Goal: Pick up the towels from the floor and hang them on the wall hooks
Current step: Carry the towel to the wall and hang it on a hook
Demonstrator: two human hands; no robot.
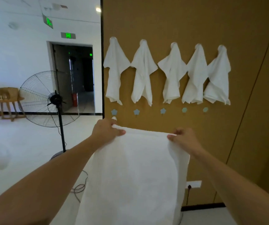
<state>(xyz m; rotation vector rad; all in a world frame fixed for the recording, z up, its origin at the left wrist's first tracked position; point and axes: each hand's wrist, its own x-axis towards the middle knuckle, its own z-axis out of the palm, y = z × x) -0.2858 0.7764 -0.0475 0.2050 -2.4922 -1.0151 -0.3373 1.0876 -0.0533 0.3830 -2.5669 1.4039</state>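
White terry bath towel [130, 172] hangs spread below the blue flower hooks [136, 112], its top hem pinched by left hand [105, 131] and right hand [183, 138], set apart. Best gather one corner, then loop it over a free hook.

An institutional or office-type interior is indicated rather than a home. Green illuminated exit signs [68, 35] are mounted on the white wall and ceiling above a wide doorway [75, 78] to a dim corridor, where a red fire extinguisher [74, 99] is stood. A large pedestal fan [49, 99] is placed on the pale floor [16, 143], and a brown panelled wall [187, 21] is fitted with hooks.
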